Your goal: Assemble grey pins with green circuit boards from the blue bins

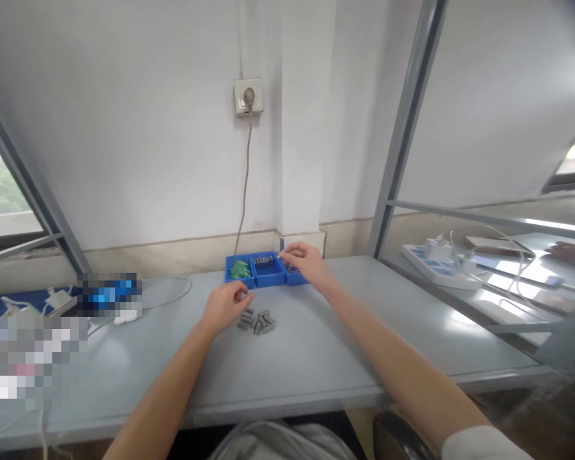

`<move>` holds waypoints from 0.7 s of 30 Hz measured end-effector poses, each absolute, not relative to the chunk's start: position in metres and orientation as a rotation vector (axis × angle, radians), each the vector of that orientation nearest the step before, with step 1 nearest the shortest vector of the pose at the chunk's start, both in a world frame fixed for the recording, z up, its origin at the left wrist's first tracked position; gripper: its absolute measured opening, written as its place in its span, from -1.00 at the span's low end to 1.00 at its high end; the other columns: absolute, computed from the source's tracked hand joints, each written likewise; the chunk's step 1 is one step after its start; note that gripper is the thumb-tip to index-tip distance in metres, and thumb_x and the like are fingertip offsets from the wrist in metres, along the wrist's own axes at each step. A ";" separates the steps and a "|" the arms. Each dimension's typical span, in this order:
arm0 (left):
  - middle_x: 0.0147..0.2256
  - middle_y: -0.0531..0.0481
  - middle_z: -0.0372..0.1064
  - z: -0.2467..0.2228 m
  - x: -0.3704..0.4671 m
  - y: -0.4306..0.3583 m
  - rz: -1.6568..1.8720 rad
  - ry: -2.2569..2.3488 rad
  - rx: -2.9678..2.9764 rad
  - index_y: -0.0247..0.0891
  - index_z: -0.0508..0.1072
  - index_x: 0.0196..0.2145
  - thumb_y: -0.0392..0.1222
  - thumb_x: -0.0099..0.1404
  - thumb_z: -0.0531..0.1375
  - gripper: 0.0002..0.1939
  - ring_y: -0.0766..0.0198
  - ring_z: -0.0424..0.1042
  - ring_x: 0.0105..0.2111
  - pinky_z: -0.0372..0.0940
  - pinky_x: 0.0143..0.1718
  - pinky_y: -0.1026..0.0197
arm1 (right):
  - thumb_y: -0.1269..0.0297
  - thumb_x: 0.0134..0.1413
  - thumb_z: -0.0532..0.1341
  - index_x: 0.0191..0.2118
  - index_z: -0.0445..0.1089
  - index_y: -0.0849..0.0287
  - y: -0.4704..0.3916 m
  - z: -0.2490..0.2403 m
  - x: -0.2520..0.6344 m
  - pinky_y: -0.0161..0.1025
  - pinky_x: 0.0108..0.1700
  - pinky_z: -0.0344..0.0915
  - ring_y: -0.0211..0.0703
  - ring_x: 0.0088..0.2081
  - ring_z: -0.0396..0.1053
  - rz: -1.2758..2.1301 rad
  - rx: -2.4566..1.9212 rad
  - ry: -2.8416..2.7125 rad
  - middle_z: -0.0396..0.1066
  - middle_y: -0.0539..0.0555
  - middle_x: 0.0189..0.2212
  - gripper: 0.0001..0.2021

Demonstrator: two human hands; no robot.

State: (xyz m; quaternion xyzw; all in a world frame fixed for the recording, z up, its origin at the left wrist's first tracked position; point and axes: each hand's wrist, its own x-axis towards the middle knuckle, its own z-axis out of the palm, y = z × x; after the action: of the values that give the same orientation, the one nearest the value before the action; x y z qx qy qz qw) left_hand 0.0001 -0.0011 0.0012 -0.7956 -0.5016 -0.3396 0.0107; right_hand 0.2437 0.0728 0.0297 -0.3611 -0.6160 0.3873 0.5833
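Above the grey table, my left hand [224, 303] is half curled, its thumb apart from the bent fingers. Nothing shows between them. Just right of it lies a loose pile of small grey cylinders [259, 324]. My right hand [307, 260] is over the right-hand blue bin [294, 279], thumb and fingertips pinched on a small shiny part [278, 255], too small to name. That bin holds small dark and shiny pieces, partly hidden by the hand. Dark and silver pieces stand in rows in the middle bin [270, 281]. Green pieces [240, 269] fill the left bin.
The bins stand near the wall, below a socket [248, 97] with a plugged-in cable [245, 185]. White chargers and cables lie at left, partly pixelated. Past a grey metal frame [405, 121] on the right are a power strip [436, 267] and another person's hand [571, 253].
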 end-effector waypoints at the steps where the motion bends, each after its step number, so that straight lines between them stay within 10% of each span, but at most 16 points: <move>1: -0.54 0.10 0.30 0.001 0.000 -0.001 -1.059 -1.572 -2.481 -0.22 0.41 -0.41 0.02 0.28 0.14 -0.74 0.35 0.26 -0.50 0.12 -0.43 0.31 | 0.03 -0.16 0.38 -0.36 0.39 0.15 0.077 0.029 0.246 -0.24 -0.35 0.31 -0.14 -0.39 0.43 0.824 -0.896 -1.512 0.49 0.03 -0.49 -0.67; 21: -0.53 0.09 0.32 0.000 0.001 -0.001 -1.067 -1.587 -2.489 -0.22 0.43 -0.40 -0.02 0.27 0.15 -0.78 0.34 0.28 -0.49 0.12 -0.44 0.30 | 0.33 0.09 0.22 -0.11 0.52 0.06 0.158 0.032 0.214 -0.02 0.08 0.08 0.08 0.05 0.26 -0.020 -1.562 -2.351 0.50 0.17 -0.13 -0.76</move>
State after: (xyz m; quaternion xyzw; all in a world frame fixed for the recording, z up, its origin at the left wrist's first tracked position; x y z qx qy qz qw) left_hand 0.0008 -0.0010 0.0003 -0.7928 -0.5057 -0.3400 0.0014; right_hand 0.2138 0.1582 0.0317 -0.5463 -0.8224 -0.0071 0.1587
